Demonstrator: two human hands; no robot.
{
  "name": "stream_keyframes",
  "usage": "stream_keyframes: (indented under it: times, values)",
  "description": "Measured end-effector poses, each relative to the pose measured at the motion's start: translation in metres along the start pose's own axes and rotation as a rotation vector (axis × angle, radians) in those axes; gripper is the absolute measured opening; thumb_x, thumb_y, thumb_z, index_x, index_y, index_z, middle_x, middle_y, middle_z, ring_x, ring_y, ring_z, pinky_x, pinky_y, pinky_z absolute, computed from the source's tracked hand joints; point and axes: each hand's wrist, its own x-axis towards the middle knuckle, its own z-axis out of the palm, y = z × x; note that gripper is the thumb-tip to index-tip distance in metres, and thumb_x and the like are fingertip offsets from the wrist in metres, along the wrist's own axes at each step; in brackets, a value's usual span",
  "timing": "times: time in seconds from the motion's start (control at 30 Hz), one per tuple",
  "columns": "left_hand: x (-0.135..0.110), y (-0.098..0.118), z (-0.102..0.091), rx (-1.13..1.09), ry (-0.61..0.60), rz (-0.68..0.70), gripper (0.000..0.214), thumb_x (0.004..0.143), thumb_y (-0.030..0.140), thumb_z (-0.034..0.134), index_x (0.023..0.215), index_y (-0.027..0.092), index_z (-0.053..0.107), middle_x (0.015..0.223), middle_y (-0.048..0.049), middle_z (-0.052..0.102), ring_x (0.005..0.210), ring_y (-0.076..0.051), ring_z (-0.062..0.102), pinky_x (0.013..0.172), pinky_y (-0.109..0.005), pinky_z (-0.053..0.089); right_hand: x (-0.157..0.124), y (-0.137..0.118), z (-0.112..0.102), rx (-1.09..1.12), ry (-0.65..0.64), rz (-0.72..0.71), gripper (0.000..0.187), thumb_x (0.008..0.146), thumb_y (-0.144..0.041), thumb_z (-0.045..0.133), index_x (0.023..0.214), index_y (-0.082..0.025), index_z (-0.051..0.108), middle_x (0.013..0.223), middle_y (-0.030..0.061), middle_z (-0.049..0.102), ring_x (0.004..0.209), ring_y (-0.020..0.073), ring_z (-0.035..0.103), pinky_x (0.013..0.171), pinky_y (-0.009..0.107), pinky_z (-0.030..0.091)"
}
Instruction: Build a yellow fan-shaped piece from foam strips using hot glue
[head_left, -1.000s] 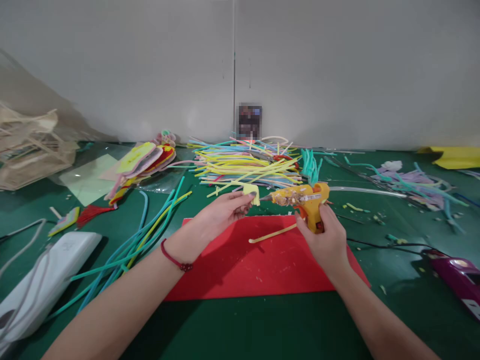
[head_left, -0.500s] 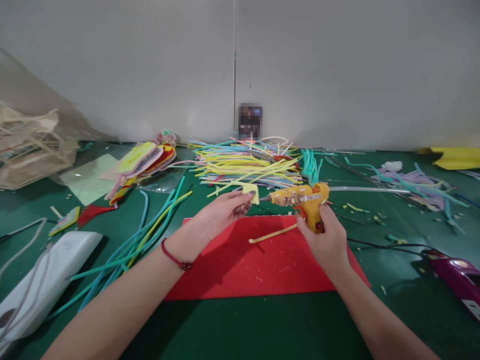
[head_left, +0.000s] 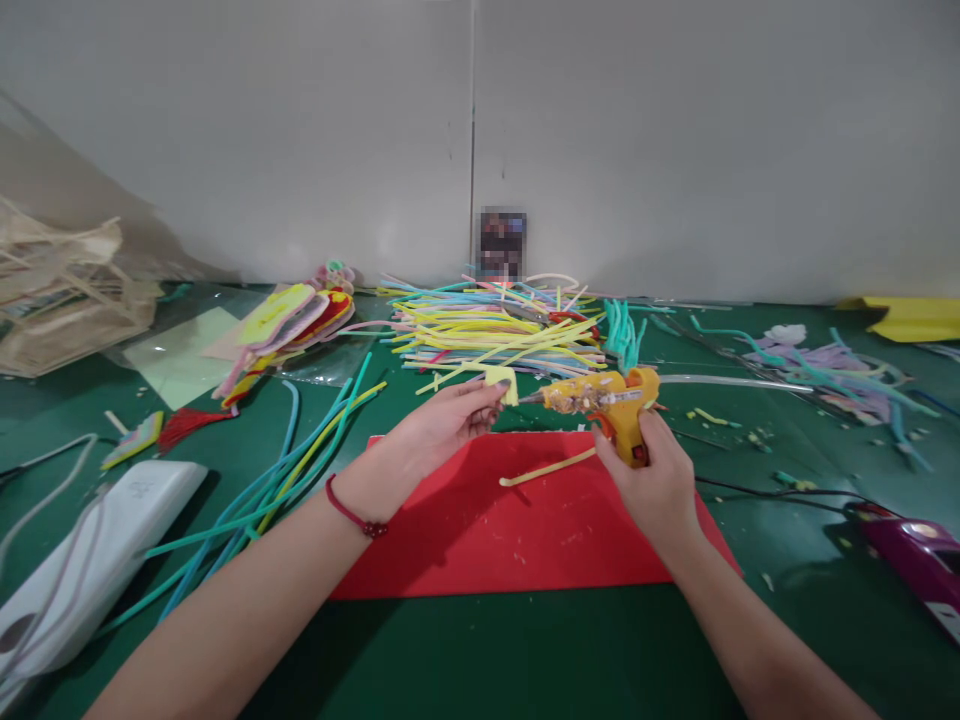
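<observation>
Between the fingers of my left hand (head_left: pixel 457 410) is a small pale yellow piece (head_left: pixel 501 382), its exact kind too small to tell. My right hand (head_left: pixel 660 480) grips the handle of a yellow hot glue gun (head_left: pixel 589 393), its barrel spotted with residue. The gun's nozzle points left and its tip is at the yellow piece; whether they touch I cannot tell. A clear glue stick (head_left: pixel 735 380) sticks out of the gun's back. Below both hands lies a red sheet (head_left: pixel 525 540), with a thin tan strip (head_left: pixel 544 468) over it that reaches toward my right hand.
Many coloured fuzzy stems (head_left: pixel 495 335) are piled by the wall. Longer green and blue stems (head_left: pixel 300 470) lie left of the red sheet, beside a white power strip (head_left: pixel 112 560). Flower-like crafts (head_left: pixel 281 325) lie at back left. A purple device (head_left: pixel 911 550) sits at right.
Both hands, the yellow piece and the glue gun stay almost exactly in place. Only the view has shifted very slightly.
</observation>
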Motion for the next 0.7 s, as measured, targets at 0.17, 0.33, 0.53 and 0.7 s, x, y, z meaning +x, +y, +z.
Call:
stream_keyframes:
  times: [0.17, 0.33, 0.53, 0.7]
  values:
    - [0.0, 0.001, 0.001, 0.002, 0.005, -0.006, 0.016, 0.069, 0.026, 0.077, 0.073, 0.016, 0.065, 0.071, 0.002, 0.058, 0.064, -0.007, 0.052, 0.061, -0.02, 0.041, 0.0, 0.001, 0.0, 0.008, -0.009, -0.005, 0.017, 0.082, -0.034, 0.057, 0.075, -0.021, 0.048, 0.069, 0.0009, 0.049, 0.059, 0.0144, 0.047, 0.05, 0.027, 0.038]
    - [-0.002, 0.003, 0.002, -0.005, 0.021, -0.011, 0.017, 0.069, 0.028, 0.076, 0.073, 0.016, 0.064, 0.072, 0.0024, 0.057, 0.064, -0.007, 0.051, 0.062, -0.02, 0.041, 0.001, -0.001, -0.001, 0.019, -0.014, -0.011, 0.019, 0.079, -0.035, 0.059, 0.075, -0.021, 0.048, 0.066, -0.0006, 0.047, 0.056, 0.0137, 0.045, 0.05, 0.027, 0.04]
    - [0.003, 0.001, -0.003, 0.143, 0.056, 0.044, 0.022, 0.069, 0.035, 0.075, 0.075, 0.016, 0.065, 0.075, 0.0002, 0.058, 0.067, -0.009, 0.052, 0.063, -0.021, 0.039, 0.007, 0.009, -0.001, 0.013, 0.072, 0.175, 0.031, 0.074, -0.047, 0.064, 0.08, -0.02, 0.051, 0.064, -0.003, 0.046, 0.054, 0.0125, 0.044, 0.053, 0.027, 0.042]
    - [0.001, -0.009, -0.001, 0.292, 0.047, 0.078, 0.025, 0.069, 0.039, 0.073, 0.075, 0.016, 0.064, 0.074, -0.0007, 0.059, 0.07, -0.011, 0.053, 0.066, -0.023, 0.039, 0.014, 0.048, 0.001, -0.142, 0.105, 0.271, 0.039, 0.075, -0.055, 0.058, 0.083, -0.017, 0.057, 0.073, 0.0022, 0.048, 0.072, 0.0197, 0.049, 0.068, 0.036, 0.044]
